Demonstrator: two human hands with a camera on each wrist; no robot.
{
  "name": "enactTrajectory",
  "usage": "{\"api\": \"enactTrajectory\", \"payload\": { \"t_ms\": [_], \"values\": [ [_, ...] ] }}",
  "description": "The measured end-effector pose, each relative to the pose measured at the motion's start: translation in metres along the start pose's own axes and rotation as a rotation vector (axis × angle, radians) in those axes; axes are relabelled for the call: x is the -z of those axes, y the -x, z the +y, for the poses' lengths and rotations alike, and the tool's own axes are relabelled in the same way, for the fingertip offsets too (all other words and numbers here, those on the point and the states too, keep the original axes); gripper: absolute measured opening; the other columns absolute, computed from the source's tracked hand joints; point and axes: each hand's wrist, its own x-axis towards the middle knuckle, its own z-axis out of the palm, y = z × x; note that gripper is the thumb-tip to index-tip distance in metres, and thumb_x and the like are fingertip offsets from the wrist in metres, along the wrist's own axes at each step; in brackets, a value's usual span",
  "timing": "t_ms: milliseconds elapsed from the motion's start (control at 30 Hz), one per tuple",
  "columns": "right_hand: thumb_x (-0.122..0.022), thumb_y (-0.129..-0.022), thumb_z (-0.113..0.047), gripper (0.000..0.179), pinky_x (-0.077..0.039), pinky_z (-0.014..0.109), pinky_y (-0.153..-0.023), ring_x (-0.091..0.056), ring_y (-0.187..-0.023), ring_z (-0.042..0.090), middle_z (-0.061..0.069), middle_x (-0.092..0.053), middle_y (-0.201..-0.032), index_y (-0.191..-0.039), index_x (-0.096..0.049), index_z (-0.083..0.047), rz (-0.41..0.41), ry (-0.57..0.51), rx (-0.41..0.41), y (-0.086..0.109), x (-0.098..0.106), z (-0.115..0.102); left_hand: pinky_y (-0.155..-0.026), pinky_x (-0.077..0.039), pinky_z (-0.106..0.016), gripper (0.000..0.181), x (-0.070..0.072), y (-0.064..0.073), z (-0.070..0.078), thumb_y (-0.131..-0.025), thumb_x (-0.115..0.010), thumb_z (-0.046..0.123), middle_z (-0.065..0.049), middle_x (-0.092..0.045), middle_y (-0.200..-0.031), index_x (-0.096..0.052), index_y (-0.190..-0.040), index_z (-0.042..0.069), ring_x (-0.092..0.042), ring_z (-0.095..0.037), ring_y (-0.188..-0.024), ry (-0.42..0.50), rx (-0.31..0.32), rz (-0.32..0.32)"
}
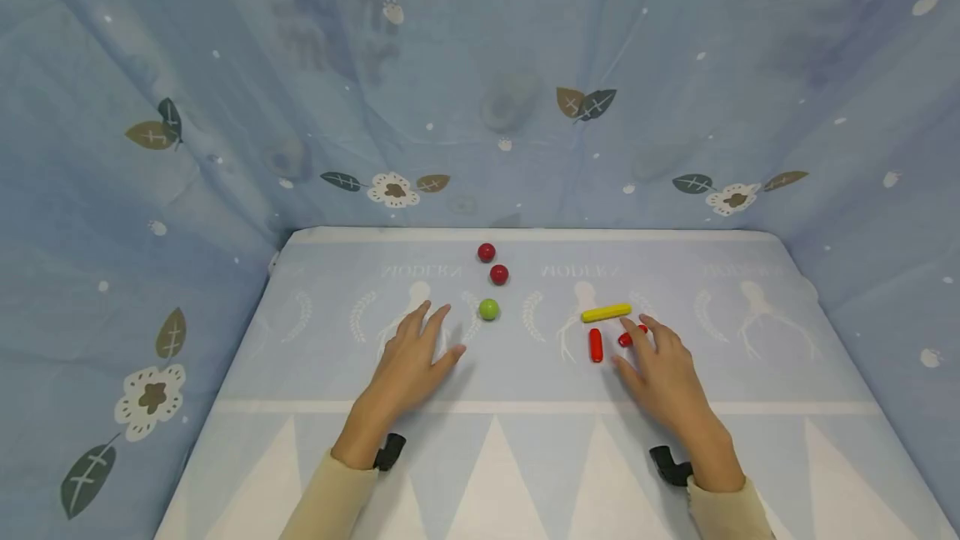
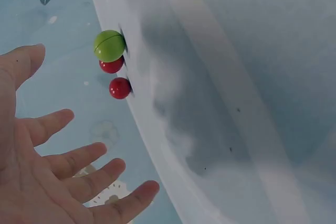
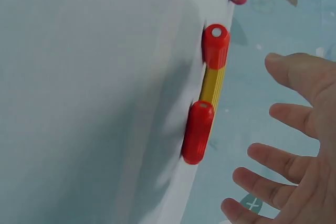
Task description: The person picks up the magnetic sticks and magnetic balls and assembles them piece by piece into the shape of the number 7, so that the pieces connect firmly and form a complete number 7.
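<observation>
My left hand (image 1: 411, 363) hovers over the cloth with its fingers spread and nothing in it. To its right lies a green ball (image 1: 489, 309), with two red balls (image 1: 498, 274) behind it; the left wrist view shows the green ball (image 2: 109, 46) beyond the fingertips. My right hand (image 1: 663, 373) is held above the cloth, fingers apart, holding nothing. Near its fingertips are a yellow stick (image 1: 606, 312), a short red stick (image 1: 596, 346) and another short red piece (image 1: 632, 336), partly covered by the fingers. In the right wrist view the red piece (image 3: 197, 132) is apart from the hand.
A pale blue patterned cloth (image 1: 495, 382) covers the table. Blue curtains (image 1: 480, 107) with leaves and flowers rise behind it and on both sides. A black strap piece (image 1: 671, 467) sits at the right wrist, another (image 1: 390, 452) at the left.
</observation>
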Motion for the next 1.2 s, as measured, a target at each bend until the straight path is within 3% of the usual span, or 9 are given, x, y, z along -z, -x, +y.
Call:
{"api": "enactTrajectory", "payload": {
  "t_ms": [333,600,833,1033,1200],
  "values": [
    [-0.074,-0.089,-0.006,0.051,-0.040,0.068,-0.093,-0.046,-0.118,0.054,0.032,-0.047,-0.135,-0.136,-0.055,-0.001,-0.028,-0.066,-0.034,-0.010,0.005,0.017,-0.106,-0.037,-0.057,0.064,-0.010,-0.026,-0.001,-0.098,-0.064,0.043,-0.015,-0.036,-0.154,-0.041,-0.152,0.016,-0.036,-0.035,-0.140,0.119,0.000,-0.027],
    [-0.069,-0.092,-0.001,0.046,-0.038,0.066,-0.098,-0.044,-0.121,0.052,0.033,-0.046,-0.132,-0.135,-0.056,0.000,-0.125,-0.201,-0.122,-0.021,0.002,0.033,-0.110,-0.034,-0.049,0.059,-0.017,-0.050,0.001,-0.099,-0.063,0.042,-0.013,-0.043,-0.148,-0.045,-0.149,0.015,-0.040,-0.030,-0.138,0.216,0.003,-0.067],
    [-0.066,-0.094,-0.003,0.045,-0.036,0.065,-0.102,-0.043,-0.125,0.047,0.029,-0.049,-0.133,-0.138,-0.055,0.000,-0.205,-0.279,-0.202,-0.025,-0.002,0.042,-0.098,-0.046,-0.048,0.056,-0.027,-0.066,0.000,-0.098,-0.065,0.037,-0.015,-0.048,-0.139,-0.049,-0.146,0.014,-0.053,-0.029,-0.122,0.350,0.051,-0.108],
    [-0.066,-0.094,-0.005,0.042,-0.037,0.065,-0.100,-0.042,-0.123,0.048,0.029,-0.051,-0.132,-0.135,-0.059,-0.002,-0.213,-0.280,-0.229,-0.024,-0.007,0.045,-0.094,-0.047,-0.048,0.056,-0.034,-0.070,-0.002,-0.097,-0.067,0.034,-0.018,-0.045,-0.139,-0.049,-0.147,0.016,-0.053,-0.030,-0.117,0.347,0.049,-0.125],
    [-0.068,-0.093,-0.003,0.038,-0.040,0.063,-0.095,-0.043,-0.118,0.047,0.029,-0.051,-0.128,-0.130,-0.063,-0.002,-0.183,-0.275,-0.221,-0.023,-0.008,0.047,-0.098,-0.042,-0.054,0.054,-0.037,-0.077,-0.001,-0.098,-0.067,0.033,-0.021,-0.044,-0.137,-0.050,-0.147,0.022,-0.048,-0.034,-0.122,0.327,0.038,-0.142]
  ]
}}
